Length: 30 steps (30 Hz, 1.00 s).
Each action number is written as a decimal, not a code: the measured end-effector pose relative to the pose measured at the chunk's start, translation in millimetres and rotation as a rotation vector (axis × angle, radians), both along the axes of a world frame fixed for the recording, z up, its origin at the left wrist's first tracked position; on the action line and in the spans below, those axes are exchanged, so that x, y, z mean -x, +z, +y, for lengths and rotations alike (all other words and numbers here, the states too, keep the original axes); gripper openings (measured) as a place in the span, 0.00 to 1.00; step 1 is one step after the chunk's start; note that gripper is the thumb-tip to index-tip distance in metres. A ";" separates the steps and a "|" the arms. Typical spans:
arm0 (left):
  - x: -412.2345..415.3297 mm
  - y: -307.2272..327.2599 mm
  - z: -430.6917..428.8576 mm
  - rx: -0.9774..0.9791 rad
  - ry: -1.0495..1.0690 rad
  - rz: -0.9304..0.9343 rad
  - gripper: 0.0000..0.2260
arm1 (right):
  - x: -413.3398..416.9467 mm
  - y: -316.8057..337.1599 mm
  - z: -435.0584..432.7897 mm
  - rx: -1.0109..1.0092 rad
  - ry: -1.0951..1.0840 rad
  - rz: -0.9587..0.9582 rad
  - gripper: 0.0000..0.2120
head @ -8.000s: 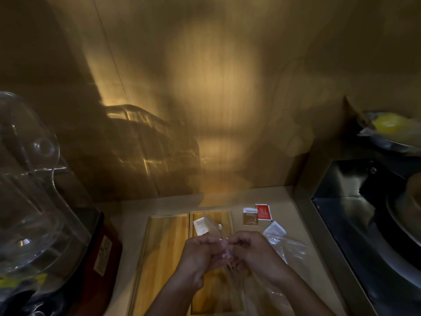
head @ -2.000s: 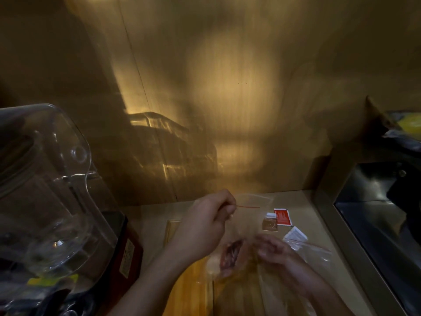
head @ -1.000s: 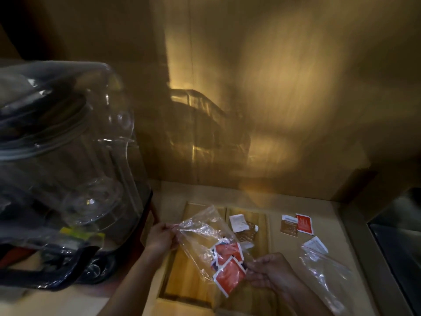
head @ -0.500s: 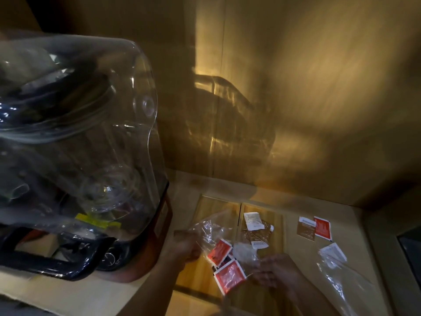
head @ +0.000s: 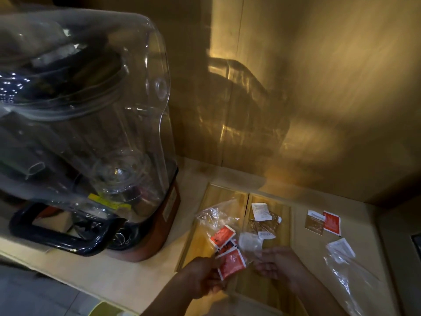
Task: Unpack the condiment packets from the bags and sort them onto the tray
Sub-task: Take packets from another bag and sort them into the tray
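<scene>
A wooden two-compartment tray [head: 227,189] lies on the counter. A crumpled clear bag [head: 215,214] rests over its left compartment, with red packets [head: 222,236] spilling from it. My left hand [head: 202,279] pinches the nearest red packet [head: 232,262] at its lower corner. Brown and white packets [head: 262,221] lie in the right compartment. My right hand [head: 279,266] hovers over that compartment's near end, fingertips beside a whitish translucent piece [head: 249,244]; whether it grips this is unclear.
A large blender with a clear cover [head: 91,110] and a red base [head: 169,213] stands close to the tray's left. On the counter to the right lie a brown packet [head: 315,222], a red packet [head: 331,222], a white packet [head: 340,247] and another clear bag [head: 355,281]. A wooden wall rises behind.
My left hand let go of the bag's top and came down onto the nearest red packet. The bag has sunk onto the left compartment. The view swung left and down.
</scene>
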<state>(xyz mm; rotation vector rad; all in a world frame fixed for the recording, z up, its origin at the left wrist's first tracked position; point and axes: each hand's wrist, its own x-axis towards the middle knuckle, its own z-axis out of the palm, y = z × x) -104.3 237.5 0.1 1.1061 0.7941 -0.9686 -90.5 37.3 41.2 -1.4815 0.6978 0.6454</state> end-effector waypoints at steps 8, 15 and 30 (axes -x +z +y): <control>-3.5 26.8 5.8 -0.063 0.089 -0.164 0.09 | -9.3 17.0 3.9 -0.025 0.024 -0.079 0.02; -5.3 69.4 15.7 -0.168 0.110 -0.349 0.06 | -16.4 39.9 8.5 -0.078 0.059 -0.180 0.05; -11.7 75.4 20.5 -0.163 0.156 -0.285 0.11 | -10.3 48.2 10.9 -0.100 0.048 -0.123 0.02</control>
